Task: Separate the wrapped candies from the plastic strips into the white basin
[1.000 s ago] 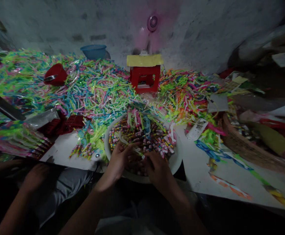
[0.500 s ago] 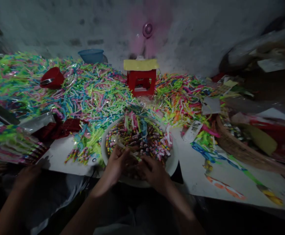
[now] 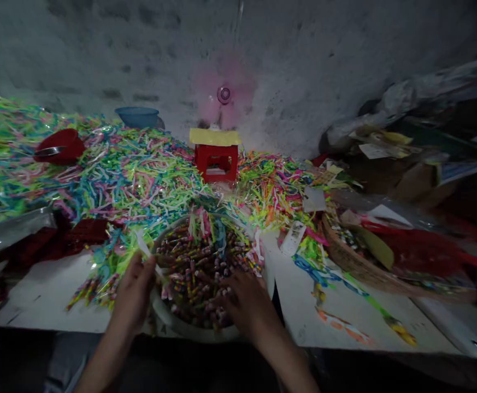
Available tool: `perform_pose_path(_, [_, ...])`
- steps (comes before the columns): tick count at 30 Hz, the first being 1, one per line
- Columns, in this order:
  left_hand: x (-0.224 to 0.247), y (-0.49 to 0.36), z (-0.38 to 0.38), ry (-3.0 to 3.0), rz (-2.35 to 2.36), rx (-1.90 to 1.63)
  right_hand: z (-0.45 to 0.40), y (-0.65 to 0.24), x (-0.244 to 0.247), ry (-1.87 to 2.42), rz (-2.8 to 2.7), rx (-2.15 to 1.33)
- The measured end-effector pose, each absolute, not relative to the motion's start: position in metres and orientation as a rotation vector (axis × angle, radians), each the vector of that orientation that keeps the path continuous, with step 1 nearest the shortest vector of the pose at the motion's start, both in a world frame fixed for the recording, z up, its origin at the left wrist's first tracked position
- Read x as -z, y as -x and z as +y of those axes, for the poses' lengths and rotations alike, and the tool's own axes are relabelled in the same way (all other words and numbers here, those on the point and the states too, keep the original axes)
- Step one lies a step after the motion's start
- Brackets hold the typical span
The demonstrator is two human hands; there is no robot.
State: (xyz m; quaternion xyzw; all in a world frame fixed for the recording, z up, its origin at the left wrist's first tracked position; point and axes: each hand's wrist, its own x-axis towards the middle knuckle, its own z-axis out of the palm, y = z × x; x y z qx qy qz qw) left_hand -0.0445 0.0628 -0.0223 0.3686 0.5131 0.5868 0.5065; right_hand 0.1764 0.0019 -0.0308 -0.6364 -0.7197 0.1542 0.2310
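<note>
A pale round basin (image 3: 269, 270) at the table's front holds a heap of small, colourfully banded sticks (image 3: 193, 284). Beside its left rim, my left hand (image 3: 134, 286) is closed, with a white strip (image 3: 143, 244) pinched between thumb and fingers. The strip's lower end trails towards the basin. Over the right front of the heap is my right hand (image 3: 246, 303), its fingers bent and apart, touching the sticks; I make out nothing held in it. Pink, green and blue strips (image 3: 219, 237) lie at the basin's back edge.
A broad mound of coloured strips (image 3: 140, 174) covers the table's back. On it are a red bowl (image 3: 68, 147) and a blue basin (image 3: 137, 117). A pink fan (image 3: 224, 95) stands on a red stool (image 3: 217, 164). A shallow brown tray (image 3: 345, 262) is at right.
My hands, together over the basin before, are now apart: the left has gone left with the white strip, the right rests on the sticks. The view has shifted right; the co-worker's arm left view.
</note>
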Motion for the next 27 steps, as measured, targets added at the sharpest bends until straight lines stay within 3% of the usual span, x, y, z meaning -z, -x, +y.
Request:
perform_pose_path(9, [0.033,0.125,0.148,-1.912,2.062,-1.026,0.000,-0.179,0.029,1.968,-2.135,-0.636])
perform_pose_path(15, [0.063,0.059,0.123,-2.489,1.445,-1.009,-0.005,-0.186,0.047,1.748,-2.025,-0.651])
perform_pose_path(20, [0.086,0.007,0.092,-2.712,1.226,-0.972,0.006,-0.228,0.055,1.531,-1.720,-0.317])
perform_pose_path(27, [0.095,-0.001,0.080,-2.473,1.128,-1.211,0.060,-0.289,0.062,1.866,-1.385,-0.119])
